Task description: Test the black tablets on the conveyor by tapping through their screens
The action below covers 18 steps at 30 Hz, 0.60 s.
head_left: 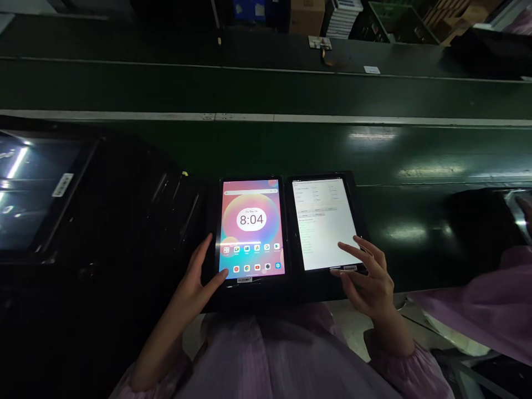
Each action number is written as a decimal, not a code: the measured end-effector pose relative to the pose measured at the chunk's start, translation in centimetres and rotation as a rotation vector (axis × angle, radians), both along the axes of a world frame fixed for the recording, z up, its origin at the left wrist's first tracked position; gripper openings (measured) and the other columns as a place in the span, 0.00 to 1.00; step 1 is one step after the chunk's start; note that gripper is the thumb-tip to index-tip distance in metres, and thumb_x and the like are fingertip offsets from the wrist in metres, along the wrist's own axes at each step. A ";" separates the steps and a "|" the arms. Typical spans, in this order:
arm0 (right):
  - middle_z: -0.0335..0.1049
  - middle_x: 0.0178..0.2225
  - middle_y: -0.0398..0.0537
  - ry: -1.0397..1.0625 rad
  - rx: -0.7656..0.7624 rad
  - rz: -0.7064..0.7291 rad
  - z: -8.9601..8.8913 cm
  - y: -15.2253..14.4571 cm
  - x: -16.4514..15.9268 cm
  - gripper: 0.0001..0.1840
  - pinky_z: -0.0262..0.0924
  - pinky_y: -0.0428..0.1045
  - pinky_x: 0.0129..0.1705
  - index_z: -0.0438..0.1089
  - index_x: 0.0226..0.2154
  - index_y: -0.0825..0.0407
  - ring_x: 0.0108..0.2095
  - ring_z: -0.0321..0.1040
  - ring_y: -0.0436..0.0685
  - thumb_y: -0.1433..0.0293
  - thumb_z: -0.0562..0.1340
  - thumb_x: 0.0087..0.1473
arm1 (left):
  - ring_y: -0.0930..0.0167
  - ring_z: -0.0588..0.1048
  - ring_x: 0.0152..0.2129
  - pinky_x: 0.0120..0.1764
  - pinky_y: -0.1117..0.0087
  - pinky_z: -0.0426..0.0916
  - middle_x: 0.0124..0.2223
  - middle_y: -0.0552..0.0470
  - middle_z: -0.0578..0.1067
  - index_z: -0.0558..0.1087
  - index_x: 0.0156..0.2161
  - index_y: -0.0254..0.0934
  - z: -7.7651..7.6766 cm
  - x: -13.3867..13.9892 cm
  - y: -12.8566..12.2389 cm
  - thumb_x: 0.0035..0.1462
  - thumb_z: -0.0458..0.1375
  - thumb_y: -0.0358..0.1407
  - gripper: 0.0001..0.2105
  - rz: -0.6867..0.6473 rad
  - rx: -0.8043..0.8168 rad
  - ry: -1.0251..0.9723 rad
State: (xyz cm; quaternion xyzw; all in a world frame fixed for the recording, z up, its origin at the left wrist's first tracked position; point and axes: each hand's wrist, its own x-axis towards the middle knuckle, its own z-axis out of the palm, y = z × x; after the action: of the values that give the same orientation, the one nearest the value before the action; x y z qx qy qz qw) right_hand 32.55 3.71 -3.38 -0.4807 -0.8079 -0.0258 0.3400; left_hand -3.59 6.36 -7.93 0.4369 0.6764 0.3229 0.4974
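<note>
Two lit tablets lie side by side on the dark bench edge in front of me. The left tablet shows a colourful home screen with a clock reading 8:04 and rows of app icons. My left hand is open at its lower left corner, thumb on the bottom bezel and fingers spread along the left side. White with green lines of text, the screen of the right tablet glows beside it. Over its lower right part is my right hand, open, fingers apart; a fingertip appears to touch the screen. Small labels sit below both screens.
At far left, a dark device with a glossy screen bears a white label. A green conveyor surface runs behind the tablets. Cartons and a green crate stand beyond. Another person's purple sleeve shows at right.
</note>
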 end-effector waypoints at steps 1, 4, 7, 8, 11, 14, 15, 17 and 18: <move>0.78 0.55 0.50 -0.003 0.000 -0.008 -0.1 0.0 0.2 0.16 0.73 0.63 0.54 0.82 0.29 0.48 0.64 0.68 0.70 0.77 0.62 0.63 | 0.50 0.52 0.75 0.71 0.46 0.56 0.77 0.47 0.59 0.65 0.71 0.52 0.0 0.0 0.0 0.49 0.69 0.58 0.45 0.001 0.002 0.003; 0.77 0.56 0.50 -0.036 0.026 -0.124 -0.6 0.1 0.5 0.13 0.73 0.65 0.54 0.83 0.34 0.47 0.64 0.67 0.71 0.75 0.63 0.65 | 0.51 0.52 0.75 0.71 0.46 0.55 0.77 0.46 0.59 0.65 0.71 0.51 -0.2 0.0 0.0 0.50 0.69 0.57 0.44 -0.001 0.010 0.010; 0.75 0.59 0.49 -0.050 0.059 -0.220 -0.9 0.3 0.5 0.13 0.73 0.66 0.55 0.83 0.42 0.45 0.65 0.66 0.71 0.75 0.63 0.66 | 0.51 0.53 0.75 0.71 0.46 0.55 0.76 0.47 0.61 0.66 0.70 0.51 -0.4 0.0 0.1 0.51 0.68 0.56 0.42 -0.001 0.046 0.000; 0.74 0.60 0.49 -0.039 0.058 -0.212 -0.8 0.3 0.4 0.14 0.72 0.66 0.55 0.83 0.43 0.44 0.66 0.65 0.70 0.75 0.63 0.66 | 0.51 0.53 0.75 0.72 0.46 0.55 0.76 0.47 0.61 0.67 0.69 0.51 -0.5 0.0 0.1 0.51 0.68 0.55 0.41 0.002 0.054 -0.004; 0.74 0.60 0.49 -0.003 0.028 -0.123 -0.4 0.2 -0.6 0.14 0.72 0.65 0.57 0.84 0.41 0.44 0.65 0.65 0.69 0.75 0.62 0.66 | 0.52 0.54 0.75 0.72 0.47 0.55 0.75 0.48 0.62 0.69 0.68 0.51 -0.7 -0.1 0.0 0.52 0.69 0.53 0.38 0.016 0.052 -0.021; 0.75 0.58 0.51 -0.002 -0.001 -0.050 0.0 0.1 -1.7 0.14 0.72 0.63 0.57 0.84 0.38 0.46 0.64 0.66 0.69 0.75 0.62 0.65 | 0.53 0.56 0.74 0.72 0.47 0.54 0.74 0.50 0.64 0.72 0.65 0.53 -0.8 0.0 -0.2 0.54 0.69 0.51 0.34 0.058 0.102 -0.045; 0.76 0.58 0.51 -0.004 -0.005 -0.035 0.0 0.1 -2.0 0.15 0.72 0.63 0.57 0.84 0.38 0.47 0.64 0.66 0.68 0.75 0.62 0.65 | 0.53 0.56 0.74 0.72 0.47 0.53 0.74 0.51 0.65 0.74 0.64 0.53 -0.8 0.0 -0.3 0.55 0.69 0.51 0.32 0.070 0.142 -0.047; 0.76 0.58 0.51 -0.010 -0.008 -0.015 -0.1 0.2 -2.5 0.14 0.72 0.63 0.57 0.84 0.37 0.47 0.64 0.66 0.68 0.76 0.62 0.64 | 0.54 0.56 0.74 0.73 0.48 0.51 0.75 0.52 0.63 0.76 0.62 0.53 -0.7 0.1 -0.3 0.56 0.68 0.50 0.28 0.080 0.213 -0.047; 0.76 0.59 0.51 -0.016 -0.010 -0.012 -0.1 0.2 -2.7 0.14 0.72 0.63 0.57 0.84 0.38 0.46 0.64 0.67 0.68 0.76 0.62 0.64 | 0.53 0.55 0.75 0.73 0.48 0.51 0.76 0.52 0.62 0.76 0.62 0.53 -0.6 0.1 -0.2 0.57 0.67 0.50 0.28 0.074 0.225 -0.048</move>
State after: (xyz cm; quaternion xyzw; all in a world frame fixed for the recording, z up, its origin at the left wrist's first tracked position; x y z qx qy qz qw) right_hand 29.89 3.93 -3.51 -0.4870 -0.8079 -0.0277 0.3307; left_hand -3.44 6.16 -8.54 0.4568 0.6394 0.4252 0.4491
